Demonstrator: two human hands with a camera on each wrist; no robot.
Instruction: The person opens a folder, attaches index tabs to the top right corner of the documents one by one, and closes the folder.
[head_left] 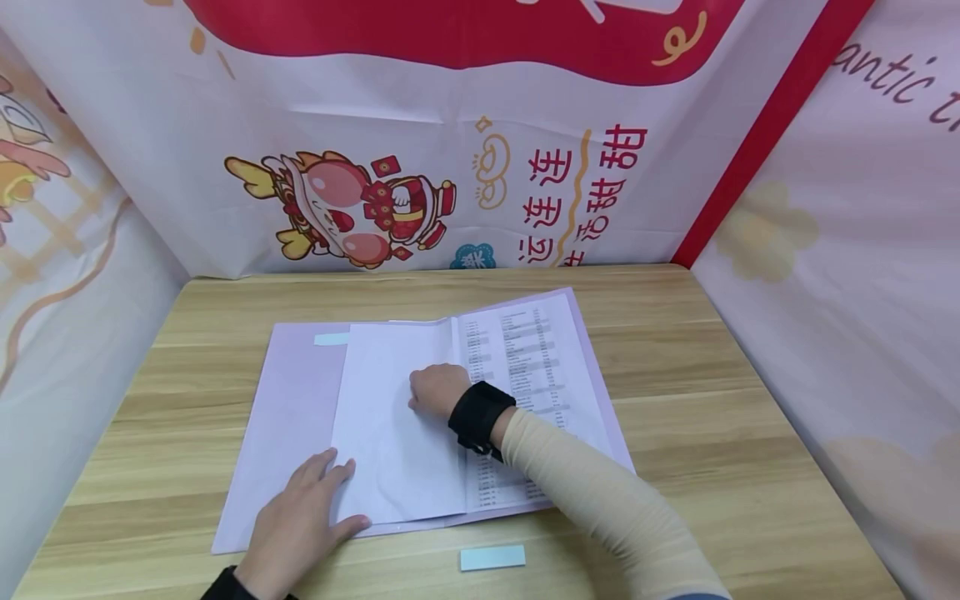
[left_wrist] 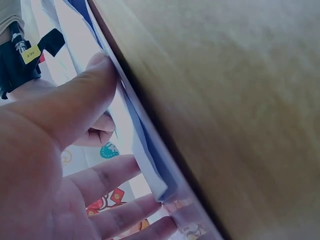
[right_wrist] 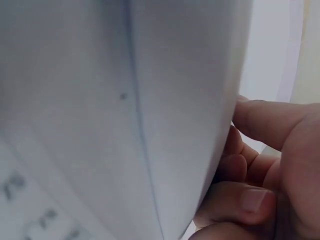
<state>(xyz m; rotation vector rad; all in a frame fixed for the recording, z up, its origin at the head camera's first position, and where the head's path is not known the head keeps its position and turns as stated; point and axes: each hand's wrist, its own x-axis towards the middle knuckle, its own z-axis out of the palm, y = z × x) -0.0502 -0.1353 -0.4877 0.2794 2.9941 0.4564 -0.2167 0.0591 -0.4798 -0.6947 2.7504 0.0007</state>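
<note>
A page-turn looks under way in the folder point(head_left: 292, 417): left hand point(head_left: 300, 521) spread flat on its near edge; right hand point(head_left: 437, 390), fingers curled, presses the blank sheet point(head_left: 397, 433) at its middle; next, smoothing it flat.

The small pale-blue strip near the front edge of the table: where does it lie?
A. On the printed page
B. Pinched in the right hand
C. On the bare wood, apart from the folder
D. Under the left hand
C: the strip lies alone on the table, just clear of the folder.
</note>
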